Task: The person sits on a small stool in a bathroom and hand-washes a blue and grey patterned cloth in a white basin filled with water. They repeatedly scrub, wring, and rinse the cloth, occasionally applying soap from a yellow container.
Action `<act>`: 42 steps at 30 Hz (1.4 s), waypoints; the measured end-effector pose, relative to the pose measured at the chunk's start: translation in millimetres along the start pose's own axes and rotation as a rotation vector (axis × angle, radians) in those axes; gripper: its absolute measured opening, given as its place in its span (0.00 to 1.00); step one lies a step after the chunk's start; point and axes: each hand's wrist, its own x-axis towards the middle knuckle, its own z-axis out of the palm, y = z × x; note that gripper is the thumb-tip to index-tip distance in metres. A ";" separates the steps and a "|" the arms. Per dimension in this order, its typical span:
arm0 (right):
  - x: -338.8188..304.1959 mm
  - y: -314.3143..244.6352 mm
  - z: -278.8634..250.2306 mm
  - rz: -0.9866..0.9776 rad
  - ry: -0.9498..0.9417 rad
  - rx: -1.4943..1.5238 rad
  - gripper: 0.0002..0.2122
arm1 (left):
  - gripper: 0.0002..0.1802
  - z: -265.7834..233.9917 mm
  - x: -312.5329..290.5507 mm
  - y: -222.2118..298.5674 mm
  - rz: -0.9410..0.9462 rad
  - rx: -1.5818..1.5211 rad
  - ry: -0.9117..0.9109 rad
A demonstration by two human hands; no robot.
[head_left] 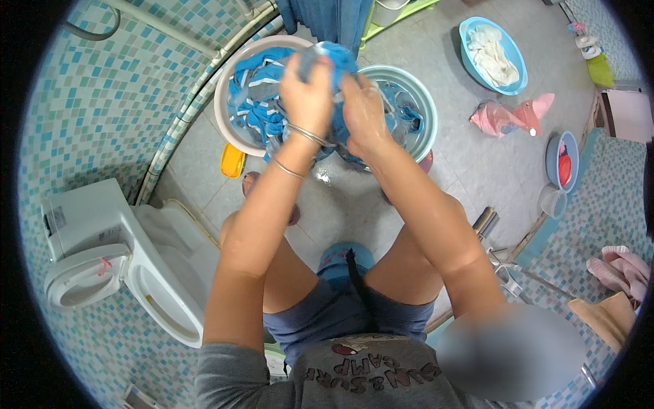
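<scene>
Since everything here is happening down on the grey tiled floor, start with the two big washbasins sitting right beside each other: a pale, whitish one on the person's left and a light blue one on the right. Piled in the left basin is a heap of wet-looking blue laundry with white stripes, and some blue fabric sits in the right one. What matters is the bunched blue-and-grey garment, held up above the spot where the two rims meet, straight ahead of the person and at the far end of both hands. It's scrunched and motion-blurred, so honestly no clear long axis to read; can't tell if it's a shirt or trousers either. The left hand has its fingers closed around the left side of the bunch, over the right edge of the pale basin. The right hand looks closed on the other side, a little closer to the body and over the near-left part of the blue basin, so the left reaches a touch farther out. Smaller stuff: a yellow plastic container beside the pale basin, plus thin bangles on the left arm.
</scene>
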 end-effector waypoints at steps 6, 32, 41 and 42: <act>10.6 -22.2 -27.5 0.129 -0.223 0.472 0.16 | 0.16 -38.7 42.1 -22.4 -0.648 -0.829 -0.384; 18.2 -12.8 -25.5 -0.158 0.168 0.048 0.11 | 0.09 10.8 -47.8 26.6 0.453 0.099 -0.250; 6.9 -37.8 -28.8 0.220 -0.167 0.432 0.21 | 0.18 -37.4 39.9 -20.1 -0.330 -0.462 -0.362; 14.6 -37.0 -36.1 0.207 -0.132 0.438 0.20 | 0.20 -42.4 39.7 -16.7 -0.428 -0.588 -0.453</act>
